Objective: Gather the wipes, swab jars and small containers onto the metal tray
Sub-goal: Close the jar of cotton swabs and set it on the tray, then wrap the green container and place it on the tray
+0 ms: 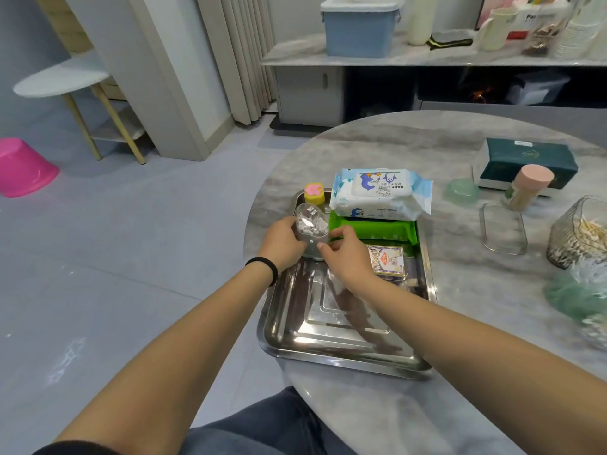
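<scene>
Left hand: the left hand grasps the clear jar from its left side, fingers wrapped round the wall.
Right hand: the right hand pinches the same jar low on its right side, thumb and fingertips touching it.
Clear jar: tilted, filled with small white pieces, held over the far left part of the metal tray.
Metal tray: sits on the round marble table at its near edge; the near half shows bare steel.
Wipes: the white-and-blue wipes pack lies at the tray's far end, partly on top of the green pack.
Yellow container: the yellow container with a pink top stands in the tray's far left corner, just behind the jar.
Card box: the card box lies in the tray beside the right hand.
Off the tray: the pink-lidded jar, the green lid and the glass swab jar stand on the table to the right, well apart from the tray.
</scene>
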